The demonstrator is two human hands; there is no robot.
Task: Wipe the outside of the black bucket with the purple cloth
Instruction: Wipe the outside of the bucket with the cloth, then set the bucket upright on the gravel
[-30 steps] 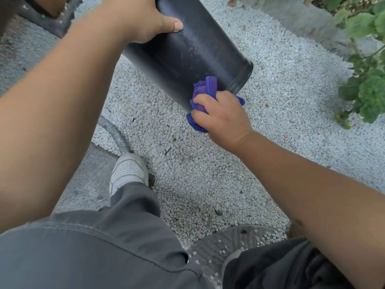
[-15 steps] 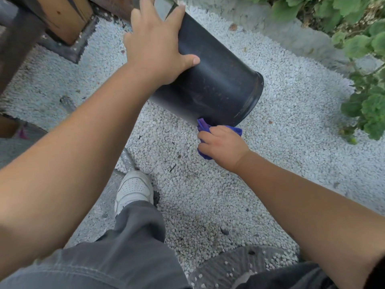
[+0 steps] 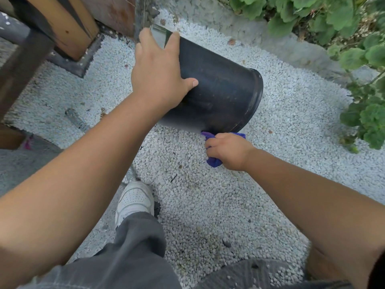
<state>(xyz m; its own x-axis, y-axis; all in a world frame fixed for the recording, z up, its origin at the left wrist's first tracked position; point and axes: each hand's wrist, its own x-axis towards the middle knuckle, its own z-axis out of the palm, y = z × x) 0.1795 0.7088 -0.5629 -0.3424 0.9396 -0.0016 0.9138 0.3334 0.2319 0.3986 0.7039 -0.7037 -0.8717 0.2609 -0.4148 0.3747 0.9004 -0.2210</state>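
Note:
The black bucket (image 3: 220,88) is tipped on its side over white gravel, its rim pointing right. My left hand (image 3: 158,74) grips its upper base end, fingers over the bottom edge and thumb on the side wall. My right hand (image 3: 228,150) is closed on the bunched purple cloth (image 3: 213,161) just below the bucket's lower side near the rim. A corner of the cloth touches the underside of the bucket; most of the cloth is hidden in my fist.
White gravel (image 3: 281,142) covers the ground. Green plants (image 3: 366,105) and a concrete curb (image 3: 281,44) lie to the right and back. A wooden post (image 3: 68,28) stands at the back left. My white shoe (image 3: 134,200) and a flexible metal hose (image 3: 130,176) are near the centre.
My right hand slid the cloth down the bucket's side from the wall to its lower edge. The view tilted, so the bucket and left hand sit lower in frame.

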